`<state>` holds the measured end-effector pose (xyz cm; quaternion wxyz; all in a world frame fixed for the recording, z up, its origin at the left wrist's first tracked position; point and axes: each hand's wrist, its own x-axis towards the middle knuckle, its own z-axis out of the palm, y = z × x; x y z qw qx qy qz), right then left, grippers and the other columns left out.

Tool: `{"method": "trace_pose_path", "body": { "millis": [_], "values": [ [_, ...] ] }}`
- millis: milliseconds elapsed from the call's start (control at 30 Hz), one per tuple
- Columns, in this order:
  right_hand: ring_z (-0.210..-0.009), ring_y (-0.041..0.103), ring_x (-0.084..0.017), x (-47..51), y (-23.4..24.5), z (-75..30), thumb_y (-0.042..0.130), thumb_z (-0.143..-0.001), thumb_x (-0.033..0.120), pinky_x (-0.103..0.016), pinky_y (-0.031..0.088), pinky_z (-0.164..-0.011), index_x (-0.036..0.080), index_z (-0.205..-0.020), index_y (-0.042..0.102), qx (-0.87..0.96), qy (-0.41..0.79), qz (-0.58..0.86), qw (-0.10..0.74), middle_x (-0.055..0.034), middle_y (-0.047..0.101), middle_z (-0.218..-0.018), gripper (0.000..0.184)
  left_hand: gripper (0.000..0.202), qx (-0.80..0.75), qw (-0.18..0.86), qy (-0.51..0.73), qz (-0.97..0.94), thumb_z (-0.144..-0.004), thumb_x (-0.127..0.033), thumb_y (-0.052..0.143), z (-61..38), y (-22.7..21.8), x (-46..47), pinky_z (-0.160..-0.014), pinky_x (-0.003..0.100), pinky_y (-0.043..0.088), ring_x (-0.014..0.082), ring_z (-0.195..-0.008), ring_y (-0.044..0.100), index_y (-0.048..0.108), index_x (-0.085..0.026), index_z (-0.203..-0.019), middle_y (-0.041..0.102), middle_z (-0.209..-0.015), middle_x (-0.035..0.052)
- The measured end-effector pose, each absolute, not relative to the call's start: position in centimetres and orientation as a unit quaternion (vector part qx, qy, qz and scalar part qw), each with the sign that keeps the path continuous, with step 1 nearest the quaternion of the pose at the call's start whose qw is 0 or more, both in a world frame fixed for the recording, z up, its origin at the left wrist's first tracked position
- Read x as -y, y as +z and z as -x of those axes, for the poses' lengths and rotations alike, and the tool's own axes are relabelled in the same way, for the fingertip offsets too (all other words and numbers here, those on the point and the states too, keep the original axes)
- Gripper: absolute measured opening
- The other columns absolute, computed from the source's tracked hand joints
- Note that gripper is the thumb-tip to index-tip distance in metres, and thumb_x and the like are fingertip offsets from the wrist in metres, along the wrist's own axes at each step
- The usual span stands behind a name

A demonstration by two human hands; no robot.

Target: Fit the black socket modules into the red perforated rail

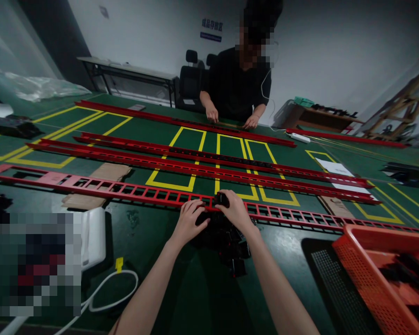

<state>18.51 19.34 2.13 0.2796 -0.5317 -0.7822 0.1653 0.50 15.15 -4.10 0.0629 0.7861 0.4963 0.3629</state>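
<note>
My left hand (190, 222) rests at the near edge of a long red slotted rail (139, 193). Its fingers curl over the rail, with the thumb on the near side. Close beside it, my right hand (235, 211) pinches a small black part (222, 200) between thumb and fingers, right at the rail. Exactly how that part meets the rail is hidden by the fingers. Below both hands lies a dark pile of black parts (235, 249), partly covered by my wrists.
More red rails (209, 172) lie across the green table beyond. A person (235, 86) works opposite on another rail. An orange basket (359, 260) with black parts stands at right. Cardboard (113, 172) lies under the rail; a white cable (115, 304) loops at left.
</note>
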Motion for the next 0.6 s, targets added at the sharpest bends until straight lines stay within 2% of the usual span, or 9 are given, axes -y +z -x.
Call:
{"method": "trace_pose_path", "body": {
  "millis": [600],
  "values": [
    [-0.107, 0.055, -0.027, -19.31, 1.47, -18.02, 0.067, -0.075, 0.017, -0.042, 0.047, -0.091, 0.014, -0.113, 0.059, 0.819, 0.117, 0.524, 0.202, -0.0128, 0.064, -0.110, 0.039, 0.017, -0.492, 0.067, 0.370, -0.785, -0.081, -0.027, 0.059, -0.60, -3.69, -15.13, -0.100, 0.045, 0.035, 0.0240, -0.115, 0.049, 0.058, -0.021, -0.096, 0.060, -0.116, 0.0069]
  ]
}}
